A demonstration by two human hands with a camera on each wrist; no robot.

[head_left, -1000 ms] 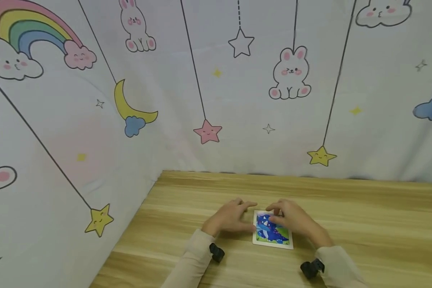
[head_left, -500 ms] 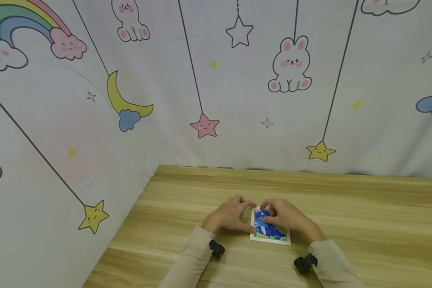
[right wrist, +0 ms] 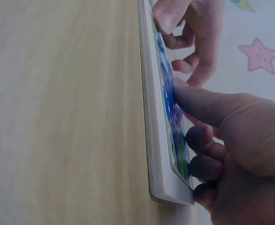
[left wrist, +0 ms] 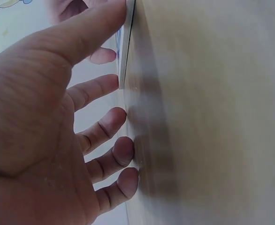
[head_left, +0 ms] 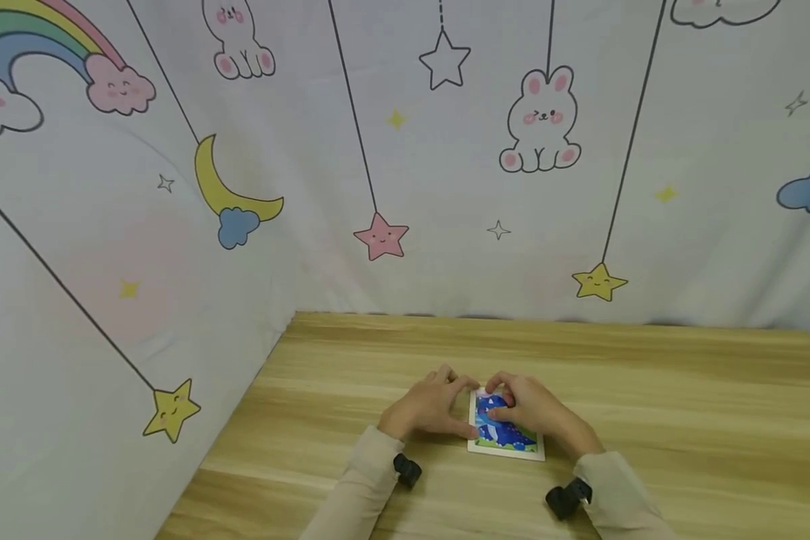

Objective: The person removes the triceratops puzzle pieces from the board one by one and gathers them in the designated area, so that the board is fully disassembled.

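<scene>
A small square puzzle board [head_left: 506, 452] with a white border lies flat on the table, bearing a picture of a blue dinosaur [head_left: 508, 436] on green. At its left side, my left hand [head_left: 428, 405] touches the edge with thumb [left wrist: 93, 29] and index finger, the others spread with tips near the tabletop. My right hand [head_left: 541, 411] reaches over from the right. Its thumb [right wrist: 198, 101] rests on the picture, and the index fingertip is at the top border. More right-hand fingers curl beside the board in the right wrist view. The upper right of the picture is hidden.
The wood-grain table [head_left: 351, 352] meets a white cloth backdrop [head_left: 459, 187] printed with stars, rabbits and a moon, at the back and left. Black wrist cameras [head_left: 568, 499] sit at both sleeve cuffs.
Over the past second my right hand has slid left across the picture, toward the upper left of the board. My left hand stays at the left edge. The head view has tilted down slightly.
</scene>
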